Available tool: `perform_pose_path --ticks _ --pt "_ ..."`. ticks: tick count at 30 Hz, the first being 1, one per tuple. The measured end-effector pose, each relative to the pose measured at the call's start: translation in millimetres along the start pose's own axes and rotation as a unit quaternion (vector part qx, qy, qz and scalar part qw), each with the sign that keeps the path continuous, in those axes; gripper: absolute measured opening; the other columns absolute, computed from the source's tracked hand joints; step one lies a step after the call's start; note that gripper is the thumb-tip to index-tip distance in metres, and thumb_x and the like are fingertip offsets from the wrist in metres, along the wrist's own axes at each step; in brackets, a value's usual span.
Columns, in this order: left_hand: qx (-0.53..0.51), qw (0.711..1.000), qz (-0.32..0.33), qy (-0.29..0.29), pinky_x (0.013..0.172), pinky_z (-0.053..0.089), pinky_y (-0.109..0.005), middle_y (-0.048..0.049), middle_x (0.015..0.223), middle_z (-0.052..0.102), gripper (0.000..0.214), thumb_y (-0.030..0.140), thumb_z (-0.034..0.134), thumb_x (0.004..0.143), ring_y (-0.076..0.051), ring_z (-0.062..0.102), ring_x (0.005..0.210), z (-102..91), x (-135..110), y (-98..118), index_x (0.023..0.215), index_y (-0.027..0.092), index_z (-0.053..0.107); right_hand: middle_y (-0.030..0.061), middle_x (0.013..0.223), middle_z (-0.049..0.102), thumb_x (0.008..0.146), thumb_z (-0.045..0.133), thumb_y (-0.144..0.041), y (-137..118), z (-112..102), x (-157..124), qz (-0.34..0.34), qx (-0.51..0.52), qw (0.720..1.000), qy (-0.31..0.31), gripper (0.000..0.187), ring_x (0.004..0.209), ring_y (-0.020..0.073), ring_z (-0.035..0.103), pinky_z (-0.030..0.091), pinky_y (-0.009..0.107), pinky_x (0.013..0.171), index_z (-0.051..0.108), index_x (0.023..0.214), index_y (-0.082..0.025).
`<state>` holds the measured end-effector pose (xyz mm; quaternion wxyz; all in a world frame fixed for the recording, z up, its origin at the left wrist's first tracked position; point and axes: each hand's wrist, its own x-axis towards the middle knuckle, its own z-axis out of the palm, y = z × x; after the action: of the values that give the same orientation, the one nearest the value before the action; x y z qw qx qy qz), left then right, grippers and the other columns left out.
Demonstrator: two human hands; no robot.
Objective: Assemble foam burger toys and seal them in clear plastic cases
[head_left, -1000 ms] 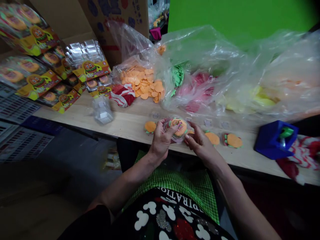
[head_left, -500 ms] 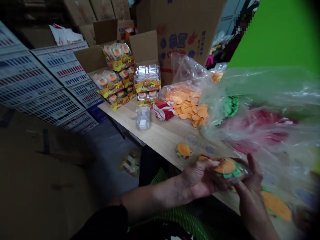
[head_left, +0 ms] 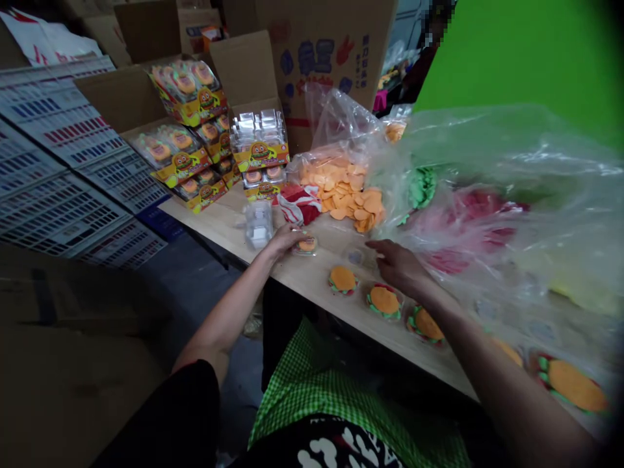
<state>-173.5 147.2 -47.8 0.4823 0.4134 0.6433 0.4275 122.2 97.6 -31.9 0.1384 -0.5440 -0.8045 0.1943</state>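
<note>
At the near edge of the table, my left hand [head_left: 285, 239] is closed on a clear-packed toy burger [head_left: 307, 245], which rests on the wood. My right hand [head_left: 397, 265] hovers farther right with fingers stretched out and nothing in them. Left of its fingertips lies a small clear plastic piece [head_left: 355, 256]. Along the front edge runs a row of toy burgers in open clear trays, among them one burger [head_left: 344, 279], a second burger [head_left: 385, 301] and a third burger [head_left: 426, 324]. Beside my left hand stands a stack of clear cases [head_left: 259, 223].
Behind lie a red-and-white cloth [head_left: 299, 204], a bag of orange discs [head_left: 346, 185], green pieces [head_left: 421, 187] and pink pieces [head_left: 480, 218] under clear plastic. Display boxes of burgers [head_left: 184, 159] are piled at back left, near a large carton [head_left: 336, 58].
Both hands have parted. My left hand has moved left and placed a packed burger on the table; my right hand has moved up and left. The view has shifted right.
</note>
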Motion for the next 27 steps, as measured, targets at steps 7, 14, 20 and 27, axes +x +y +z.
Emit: perform_pose_path --ticks 7,14,20,27 --pt "0.207 0.967 0.139 0.055 0.11 0.039 -0.043 -0.0153 0.138 0.054 0.052 0.02 0.078 0.074 -0.032 0.045 0.135 10.2 -28.3 -12.6 0.121 0.017 0.057 0.0279 0.12 0.067 0.084 0.059 -0.015 -22.3 29.7 69.6 0.016 -0.22 0.971 -0.09 0.044 0.114 0.0366 0.064 0.05 0.043 0.09 0.06 0.126 -0.001" --pt "0.341 0.92 0.161 -0.104 0.102 0.047 -0.045 -0.0165 0.131 0.056 0.092 0.052 0.089 0.06 -0.035 0.054 0.123 55.7 -114.7 -68.0 0.135 0.016 0.049 0.0233 0.107 0.072 0.087 0.052 -0.016 -40.0 20.2 70.2 0.031 -0.255 0.963 -0.083 0.032 0.104 0.0329 0.07 0.05 0.035 0.079 0.068 0.114 -0.008" --pt "0.329 0.929 0.154 -0.074 0.089 0.05 -0.042 -0.01 0.106 0.062 0.059 0.049 0.087 0.064 -0.029 0.06 0.102 63.9 -111.4 -68.1 0.106 0.018 0.061 0.0224 0.123 0.068 0.082 0.05 -0.009 -68.8 24.4 -4.9 -0.029 -0.212 0.977 0.018 0.053 0.108 0.0343 0.068 0.052 0.043 0.087 0.056 0.134 -0.009" --pt "0.14 0.978 0.115 -0.098 0.088 0.051 -0.04 -0.0058 0.103 0.061 0.052 0.033 0.086 0.06 -0.025 0.06 0.1 65.1 -110.2 -69.0 0.1 0.018 0.057 0.0193 0.15 0.051 0.068 0.045 0.003 -50.6 80.3 -68.0 -0.084 0.007 0.992 0.095 0.077 0.134 0.0304 0.054 0.052 0.046 0.106 0.048 0.143 -0.011"
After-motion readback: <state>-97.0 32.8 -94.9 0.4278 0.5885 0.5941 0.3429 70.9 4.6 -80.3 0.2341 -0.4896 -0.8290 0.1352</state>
